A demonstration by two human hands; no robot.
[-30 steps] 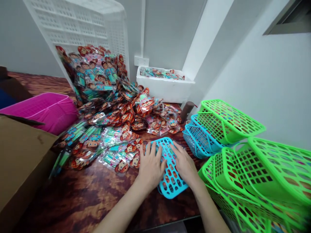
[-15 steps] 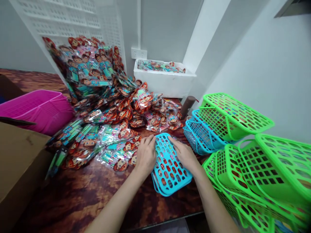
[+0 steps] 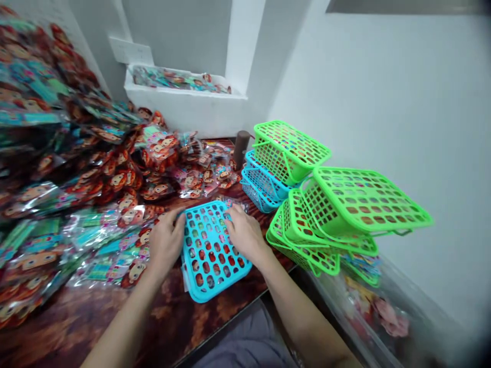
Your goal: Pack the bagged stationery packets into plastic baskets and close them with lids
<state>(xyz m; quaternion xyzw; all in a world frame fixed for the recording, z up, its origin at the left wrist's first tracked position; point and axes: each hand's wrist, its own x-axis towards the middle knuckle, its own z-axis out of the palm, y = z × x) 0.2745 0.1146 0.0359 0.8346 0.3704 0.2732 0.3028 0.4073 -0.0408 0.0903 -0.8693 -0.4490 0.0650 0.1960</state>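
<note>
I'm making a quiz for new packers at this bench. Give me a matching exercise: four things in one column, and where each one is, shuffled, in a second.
Things:
1. left hand
2. right hand
3. white foam box
4. green baskets

Places:
a. farthest back
b. at the upturned blue basket's left edge
c. stacked right of that basket
d. resting on that basket's right side

Pairs: 1-b, 2-d, 3-a, 4-c

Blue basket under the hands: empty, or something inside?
Not empty: red and green shapes show through the holes in the blue basket.
</note>
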